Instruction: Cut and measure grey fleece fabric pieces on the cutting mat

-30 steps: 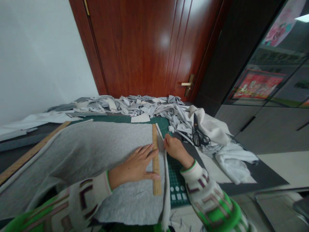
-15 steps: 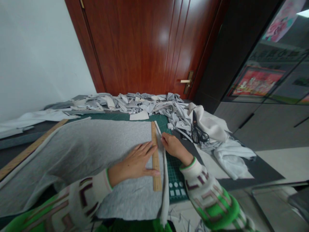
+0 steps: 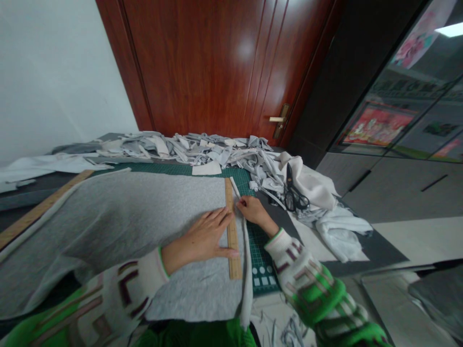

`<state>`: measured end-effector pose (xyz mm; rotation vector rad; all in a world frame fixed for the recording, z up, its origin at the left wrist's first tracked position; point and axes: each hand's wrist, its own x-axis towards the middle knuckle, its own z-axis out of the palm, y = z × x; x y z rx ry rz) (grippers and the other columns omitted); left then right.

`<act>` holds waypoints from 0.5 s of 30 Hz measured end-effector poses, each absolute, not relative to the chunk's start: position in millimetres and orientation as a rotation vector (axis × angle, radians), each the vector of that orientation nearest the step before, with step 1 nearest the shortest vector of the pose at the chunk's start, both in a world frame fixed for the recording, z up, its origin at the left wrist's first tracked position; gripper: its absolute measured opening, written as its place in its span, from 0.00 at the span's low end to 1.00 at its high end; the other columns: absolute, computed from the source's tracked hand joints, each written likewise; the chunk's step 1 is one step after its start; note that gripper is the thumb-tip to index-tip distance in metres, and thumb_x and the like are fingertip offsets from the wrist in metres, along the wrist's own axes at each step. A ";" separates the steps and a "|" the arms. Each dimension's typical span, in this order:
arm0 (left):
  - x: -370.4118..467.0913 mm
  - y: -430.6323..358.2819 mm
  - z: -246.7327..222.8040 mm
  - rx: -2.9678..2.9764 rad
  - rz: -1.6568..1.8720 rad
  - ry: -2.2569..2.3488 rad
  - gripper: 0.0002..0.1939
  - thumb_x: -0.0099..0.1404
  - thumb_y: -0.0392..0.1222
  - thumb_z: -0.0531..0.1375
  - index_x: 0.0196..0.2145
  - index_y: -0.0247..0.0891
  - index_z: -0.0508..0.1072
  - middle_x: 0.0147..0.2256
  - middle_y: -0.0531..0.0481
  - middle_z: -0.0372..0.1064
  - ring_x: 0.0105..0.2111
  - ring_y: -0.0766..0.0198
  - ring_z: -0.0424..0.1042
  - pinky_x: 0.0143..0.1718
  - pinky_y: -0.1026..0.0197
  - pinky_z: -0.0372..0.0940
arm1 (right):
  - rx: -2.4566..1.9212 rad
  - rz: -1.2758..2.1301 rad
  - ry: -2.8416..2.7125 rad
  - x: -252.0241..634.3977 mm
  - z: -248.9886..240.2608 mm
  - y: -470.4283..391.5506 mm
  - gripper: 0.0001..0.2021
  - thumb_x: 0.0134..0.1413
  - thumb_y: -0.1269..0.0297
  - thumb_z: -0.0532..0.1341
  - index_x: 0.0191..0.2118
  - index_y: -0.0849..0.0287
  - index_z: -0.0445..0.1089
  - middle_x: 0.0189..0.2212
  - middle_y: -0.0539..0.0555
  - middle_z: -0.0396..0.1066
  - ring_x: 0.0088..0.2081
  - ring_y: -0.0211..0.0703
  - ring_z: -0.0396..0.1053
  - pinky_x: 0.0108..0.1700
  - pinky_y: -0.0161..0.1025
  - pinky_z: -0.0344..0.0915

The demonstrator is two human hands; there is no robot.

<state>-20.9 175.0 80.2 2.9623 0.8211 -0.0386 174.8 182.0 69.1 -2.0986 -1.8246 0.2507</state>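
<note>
Grey fabric [image 3: 137, 212], spread over the green cutting mat [image 3: 260, 250], is pinned under a wooden ruler [image 3: 231, 231] along its right edge by the flat, spread-fingered left hand [image 3: 206, 238], while the right hand [image 3: 251, 211], fingers closed on something hidden, is held beside the ruler's far end.

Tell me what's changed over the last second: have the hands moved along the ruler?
The right hand has slid away from the person along the right edge of the wooden ruler, toward its far end; what it grips is hidden. The left hand still presses the ruler flat on the grey fabric. The scissors lie untouched.
</note>
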 end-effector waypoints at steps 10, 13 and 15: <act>-21.4 173.3 77.2 3.000 -0.051 0.784 0.55 0.60 0.77 0.45 0.67 0.26 0.51 0.68 0.28 0.44 0.68 0.42 0.46 0.65 0.44 0.46 | -2.165 0.258 -1.859 170.7 74.6 183.1 0.12 0.63 0.67 0.54 0.38 0.62 0.76 0.36 0.57 0.79 0.37 0.40 0.73 0.36 0.33 0.59; -20.9 174.0 75.3 3.008 -0.063 0.782 0.56 0.61 0.78 0.44 0.67 0.25 0.51 0.68 0.27 0.43 0.68 0.42 0.46 0.65 0.44 0.46 | -2.203 0.227 -1.888 165.6 76.5 183.8 0.13 0.64 0.67 0.53 0.40 0.64 0.76 0.40 0.61 0.78 0.41 0.43 0.74 0.39 0.34 0.61; -20.6 174.6 73.4 3.019 -0.066 0.780 0.56 0.61 0.77 0.43 0.67 0.23 0.50 0.68 0.27 0.43 0.68 0.43 0.45 0.65 0.45 0.45 | -2.228 0.214 -1.911 162.2 79.0 184.3 0.14 0.64 0.69 0.52 0.41 0.65 0.76 0.41 0.63 0.78 0.42 0.45 0.74 0.40 0.35 0.61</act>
